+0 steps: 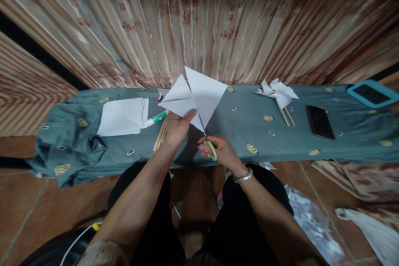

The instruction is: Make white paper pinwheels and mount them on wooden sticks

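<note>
In the middle of the head view, my left hand point(181, 126) pinches a white paper sheet point(207, 91) by its lower left part, thumb on top. Slits run from the sheet's corners toward its centre, dividing it into flaps. My right hand point(220, 149) is closed around the handles of a pair of scissors point(212, 149) with pale green grips. Their blades meet the sheet's near corner. Below my left hand lie several thin wooden sticks point(160, 135) and a green and white marker point(157, 119).
A stack of white paper point(121, 117) lies left on the cloth-covered table point(243, 129). To the right are paper pinwheels point(279, 92) on sticks, a dark phone point(320, 122) and a blue-framed tablet point(372, 93). A curtain point(193, 20) hangs behind. Clear plastic bags point(311, 220) lie on the floor.
</note>
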### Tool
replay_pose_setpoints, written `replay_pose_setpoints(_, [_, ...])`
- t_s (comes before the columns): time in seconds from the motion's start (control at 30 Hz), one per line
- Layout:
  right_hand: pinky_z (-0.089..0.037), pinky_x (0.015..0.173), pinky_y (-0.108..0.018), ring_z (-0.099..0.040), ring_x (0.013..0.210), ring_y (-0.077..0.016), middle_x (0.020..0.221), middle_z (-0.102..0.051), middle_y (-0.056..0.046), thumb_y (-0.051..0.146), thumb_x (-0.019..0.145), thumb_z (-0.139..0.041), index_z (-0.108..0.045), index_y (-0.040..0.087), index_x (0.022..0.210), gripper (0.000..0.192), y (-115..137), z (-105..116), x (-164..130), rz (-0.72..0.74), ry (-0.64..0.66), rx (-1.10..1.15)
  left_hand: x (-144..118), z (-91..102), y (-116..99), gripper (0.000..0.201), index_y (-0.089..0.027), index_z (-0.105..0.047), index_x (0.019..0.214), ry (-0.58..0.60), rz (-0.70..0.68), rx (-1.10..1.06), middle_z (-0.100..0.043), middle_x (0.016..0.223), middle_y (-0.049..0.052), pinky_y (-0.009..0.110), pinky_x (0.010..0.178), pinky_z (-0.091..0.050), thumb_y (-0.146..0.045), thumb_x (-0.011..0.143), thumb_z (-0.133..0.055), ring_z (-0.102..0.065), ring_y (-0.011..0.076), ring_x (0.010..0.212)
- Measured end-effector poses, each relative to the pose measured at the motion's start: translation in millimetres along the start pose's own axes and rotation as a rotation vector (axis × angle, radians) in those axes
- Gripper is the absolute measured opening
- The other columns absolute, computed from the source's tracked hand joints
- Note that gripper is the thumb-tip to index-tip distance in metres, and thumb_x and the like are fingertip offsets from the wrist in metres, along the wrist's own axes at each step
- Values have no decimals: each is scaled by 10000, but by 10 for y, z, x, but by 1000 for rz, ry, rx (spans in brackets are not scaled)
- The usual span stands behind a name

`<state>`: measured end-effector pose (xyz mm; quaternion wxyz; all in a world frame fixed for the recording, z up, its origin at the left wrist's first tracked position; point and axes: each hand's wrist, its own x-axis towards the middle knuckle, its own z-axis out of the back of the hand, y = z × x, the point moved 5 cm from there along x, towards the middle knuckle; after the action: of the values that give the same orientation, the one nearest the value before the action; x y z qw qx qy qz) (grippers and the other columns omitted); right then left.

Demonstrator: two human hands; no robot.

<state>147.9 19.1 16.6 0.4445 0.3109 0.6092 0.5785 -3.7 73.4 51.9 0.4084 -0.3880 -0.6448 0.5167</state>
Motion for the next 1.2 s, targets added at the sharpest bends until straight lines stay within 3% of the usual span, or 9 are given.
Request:
replay_pose_setpoints(0.33, [-384,503,-223,-514,517,-95,592,-638,9,596,702,-728,-678,175,801,435,19,19,-5,5,-8,-22,-15,19,68,285,-154,-672,820,37,23,75,-732,866,90,373,802,-542,-338,615,-747,-680,248,802])
replay_pose_setpoints(0.57, [-378,496,-220,-511,522,-95,595,-637,13,596,717,-719,-683,180,818,430,18,32,1,10,-13,-52,-40,20,29,347,-167,-662,897,32,17,59,-732,902,89,389,820,-544,-312,596,-757,-679,257,828])
replay_pose_setpoints(1.07, [-402,509,-223,-555,531,-105,604,-650,0,585,700,-736,-672,173,806,430,-20,9,35,7,-32,6,-95,21,-59,207,-171,-636,708,44,65,122,-727,865,93,381,828,-547,-312,604,-747,-676,261,855])
replay_pose_setpoints(1.2, [-402,509,-213,-559,537,-101,607,-656,0,570,701,-741,-663,170,785,417,-18,25,39,20,-46,26,-127,6,-84,216,-160,-650,737,64,103,175,-733,863,91,360,782,-555,-313,613,-740,-681,252,829])
